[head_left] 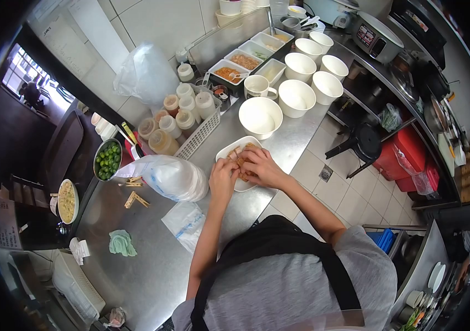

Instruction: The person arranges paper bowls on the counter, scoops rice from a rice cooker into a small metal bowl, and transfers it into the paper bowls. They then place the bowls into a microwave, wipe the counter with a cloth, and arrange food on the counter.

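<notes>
Both of my hands are over a white oval container (pixel 223 155) on the steel counter. Brownish food pieces (pixel 248 147) lie in it. My left hand (pixel 224 175) is at its left side, with fingers bent onto the food. From the right, my right hand (pixel 263 167) reaches in, its fingers curled round some of the food. The fingertips of both hands nearly meet, and they partly hide the food. Just behind the container stands a large white paper bowl (pixel 261 117). A wrapped stack in clear plastic (pixel 177 177) lies left of my left hand.
Several white bowls (pixel 296 98) and a mug (pixel 258 86) stand behind. Sauce bottles in a basket (pixel 199 132), topping trays (pixel 227 71) and a bowl of green limes (pixel 108 160) are further left. Clothespins (pixel 136 199) and a green cloth (pixel 122 243) lie on the counter. A person's arm (pixel 463 270) shows at far right.
</notes>
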A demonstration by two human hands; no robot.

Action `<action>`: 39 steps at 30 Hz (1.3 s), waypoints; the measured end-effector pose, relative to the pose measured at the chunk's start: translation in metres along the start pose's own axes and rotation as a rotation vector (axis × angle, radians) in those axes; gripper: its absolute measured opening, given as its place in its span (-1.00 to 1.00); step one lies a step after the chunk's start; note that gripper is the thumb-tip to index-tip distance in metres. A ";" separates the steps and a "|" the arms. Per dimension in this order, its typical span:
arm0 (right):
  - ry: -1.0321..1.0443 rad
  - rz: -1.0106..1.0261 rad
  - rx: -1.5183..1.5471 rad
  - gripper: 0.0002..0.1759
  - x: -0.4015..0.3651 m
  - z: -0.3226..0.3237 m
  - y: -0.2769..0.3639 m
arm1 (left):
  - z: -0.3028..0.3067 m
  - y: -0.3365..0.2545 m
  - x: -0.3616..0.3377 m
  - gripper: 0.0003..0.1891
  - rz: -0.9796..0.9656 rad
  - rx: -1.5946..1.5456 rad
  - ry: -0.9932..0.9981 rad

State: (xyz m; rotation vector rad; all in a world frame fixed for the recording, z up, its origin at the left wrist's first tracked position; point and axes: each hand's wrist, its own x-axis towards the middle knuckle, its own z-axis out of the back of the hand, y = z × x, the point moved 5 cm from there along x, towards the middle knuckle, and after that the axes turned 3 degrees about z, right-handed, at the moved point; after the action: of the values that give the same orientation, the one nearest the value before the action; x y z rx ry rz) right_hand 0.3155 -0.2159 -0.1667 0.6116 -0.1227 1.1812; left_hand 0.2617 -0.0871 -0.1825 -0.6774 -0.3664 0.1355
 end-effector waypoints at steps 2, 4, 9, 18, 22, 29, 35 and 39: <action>0.010 0.002 -0.012 -0.70 0.000 0.005 0.003 | 0.004 -0.003 -0.005 -0.80 0.029 -0.017 0.017; 0.004 -0.020 -0.017 -0.69 0.000 0.002 0.001 | 0.004 -0.003 -0.011 -0.78 0.039 -0.022 0.023; -0.040 -0.054 0.023 -0.67 0.000 -0.007 -0.001 | -0.004 -0.001 -0.017 -0.71 0.038 -0.030 -0.001; -0.082 -0.103 0.141 -0.64 -0.002 0.006 0.002 | 0.011 -0.004 -0.032 -0.56 0.024 -0.084 0.008; -0.231 0.035 0.243 -0.65 0.008 0.027 0.032 | 0.026 0.002 -0.056 -0.53 0.143 -0.405 0.016; -0.022 0.761 0.657 -0.21 0.035 -0.048 0.251 | 0.127 -0.012 -0.171 -0.48 0.404 -1.611 -0.156; -0.048 0.975 0.239 -0.15 0.005 -0.227 0.367 | 0.306 0.058 -0.398 -0.33 0.273 -1.225 -0.892; 0.344 0.932 0.633 -0.17 0.018 -0.243 0.445 | 0.320 0.071 -0.485 -0.30 0.833 0.041 -1.340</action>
State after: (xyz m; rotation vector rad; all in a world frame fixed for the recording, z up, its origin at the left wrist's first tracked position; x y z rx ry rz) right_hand -0.1286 0.0294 -0.1916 0.9293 0.3097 2.2512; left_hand -0.3079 0.0390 -0.1363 -0.5810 -1.3349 1.4237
